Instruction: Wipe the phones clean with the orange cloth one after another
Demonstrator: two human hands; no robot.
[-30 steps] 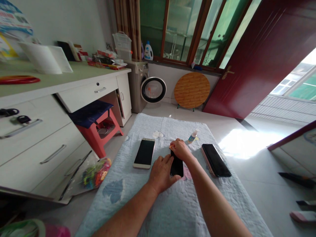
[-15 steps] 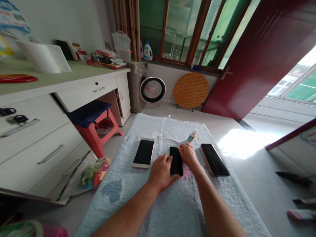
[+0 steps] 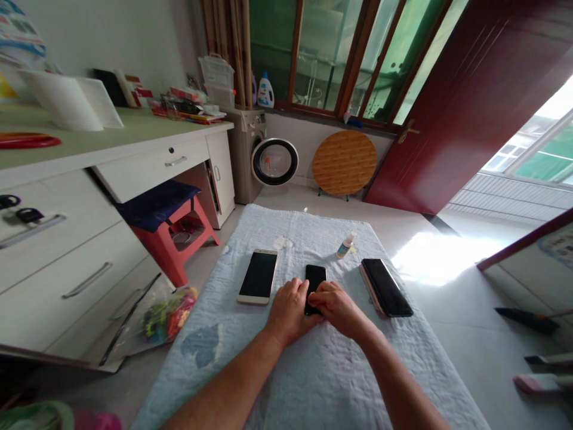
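Right of the white smartphone [image 3: 258, 276], my left fingers [image 3: 294, 286] hold a black smartphone [image 3: 316, 274] steady; my right fingers [image 3: 326, 292] pinch a small orange scrap [image 3: 312, 295] over its screen.

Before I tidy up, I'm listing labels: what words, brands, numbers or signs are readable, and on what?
No text is legible.
Spray bottle: label too small.
White blue-capped bottle: label too small.
Blue-and-white print, upper left: lettering blurred.
Washing machine: panel markings too small.
Middle phone, white-framed phone, right phone: dark screens, no readable text.
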